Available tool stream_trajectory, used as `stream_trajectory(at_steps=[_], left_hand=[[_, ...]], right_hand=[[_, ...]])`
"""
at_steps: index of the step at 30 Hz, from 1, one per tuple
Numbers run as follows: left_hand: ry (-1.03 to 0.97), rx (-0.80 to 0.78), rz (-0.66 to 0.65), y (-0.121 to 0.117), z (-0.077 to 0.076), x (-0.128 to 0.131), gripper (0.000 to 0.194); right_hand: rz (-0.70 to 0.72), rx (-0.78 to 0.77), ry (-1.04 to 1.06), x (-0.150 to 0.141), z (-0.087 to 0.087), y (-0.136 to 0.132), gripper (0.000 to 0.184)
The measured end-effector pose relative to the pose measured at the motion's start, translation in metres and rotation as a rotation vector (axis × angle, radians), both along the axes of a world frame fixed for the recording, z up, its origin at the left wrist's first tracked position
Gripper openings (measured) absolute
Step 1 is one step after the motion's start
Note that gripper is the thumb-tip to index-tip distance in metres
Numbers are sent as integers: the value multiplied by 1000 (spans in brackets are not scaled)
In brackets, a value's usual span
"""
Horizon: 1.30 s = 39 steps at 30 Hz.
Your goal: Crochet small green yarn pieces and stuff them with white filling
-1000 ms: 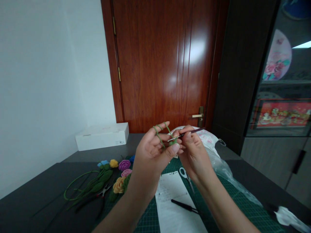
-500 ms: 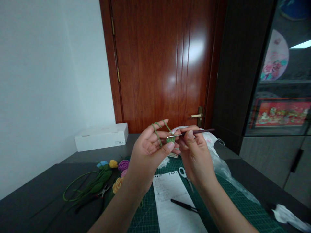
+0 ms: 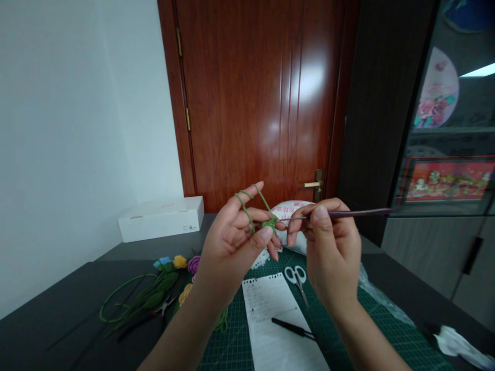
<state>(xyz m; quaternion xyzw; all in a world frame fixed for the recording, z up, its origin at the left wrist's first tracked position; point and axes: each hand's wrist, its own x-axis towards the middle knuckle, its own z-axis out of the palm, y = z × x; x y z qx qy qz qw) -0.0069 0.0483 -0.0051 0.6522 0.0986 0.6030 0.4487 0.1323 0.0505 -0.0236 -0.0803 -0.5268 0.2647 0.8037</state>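
Green yarn (image 3: 263,198) is looped over the spread fingers of the left hand (image 3: 232,242), and that hand is partly open. A small green crochet piece (image 3: 269,223) is held at that hand's fingertips, just above the thumb, at about 1 o'clock from the palm. A long thin crochet hook (image 3: 348,213) with a dark handle is gripped by the right hand (image 3: 332,252) between thumb and fingers, and its metal tip is touching the green piece. Below the hands, a green cutting mat (image 3: 228,350) is laid on a dark table (image 3: 50,309). Silver scissors (image 3: 296,278) and a paper notepad (image 3: 266,319) are placed on the mat at 5 and 6 o'clock from the green piece. Crochet flowers (image 3: 180,262) and pliers (image 3: 164,306) are seen at 8 o'clock, and a white box (image 3: 160,219) at 9 o'clock.
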Motion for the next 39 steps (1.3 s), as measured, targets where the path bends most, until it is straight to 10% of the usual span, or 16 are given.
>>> stream_trajectory(at_steps=[39], left_hand=[[19,-18,-148,-1,1,-6,107]], right_hand=[[-33,6,-76,-4,5,-12,19]])
